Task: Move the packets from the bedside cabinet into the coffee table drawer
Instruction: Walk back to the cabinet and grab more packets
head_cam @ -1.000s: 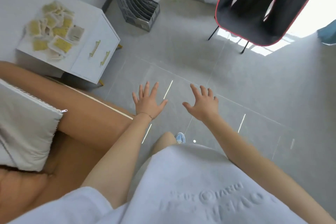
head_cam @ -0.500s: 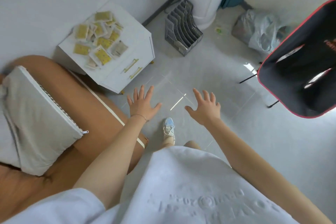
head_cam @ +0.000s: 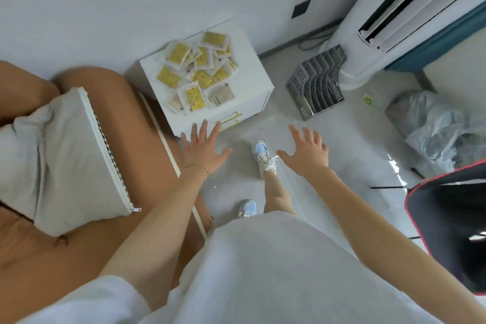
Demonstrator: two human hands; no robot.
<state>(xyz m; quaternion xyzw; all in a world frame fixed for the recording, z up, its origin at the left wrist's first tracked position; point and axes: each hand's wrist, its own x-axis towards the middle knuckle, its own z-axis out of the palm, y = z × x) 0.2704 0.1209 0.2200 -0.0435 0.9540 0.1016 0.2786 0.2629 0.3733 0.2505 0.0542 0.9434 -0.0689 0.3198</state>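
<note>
From where I watch, the job looks barely begun. The packets (head_cam: 200, 73) lie in a loose, overlapping heap on top of the white bedside cabinet (head_cam: 251, 66), far and a little left in the scene. Most show yellow contents, and a couple near the front edge look paler. I see no packet anywhere else in view. The left hand (head_cam: 202, 151) hovers just in front of the cabinet's near edge with its fingers straight and spread, holding nothing. Its fingertips overlap the gold drawer handles (head_cam: 231, 119) in the picture, but I cannot tell whether they touch the cabinet front. The right hand (head_cam: 306, 151) is also spread and empty, out over the grey floor to the right and well apart from the heap. The coffee table and its drawer are nowhere in view, so I can confirm no delivery, nor whether that drawer is open. As I judge it, practically everything is left: reach up onto the cabinet top, gather the thin packets, probably in more than one handful, then carry them off and drop them into the drawer. A tan sofa (head_cam: 147, 123) with a grey cushion (head_cam: 60, 155) crowds the left, and a grey file rack (head_cam: 315, 89) stands on the floor right of the cabinet.
</note>
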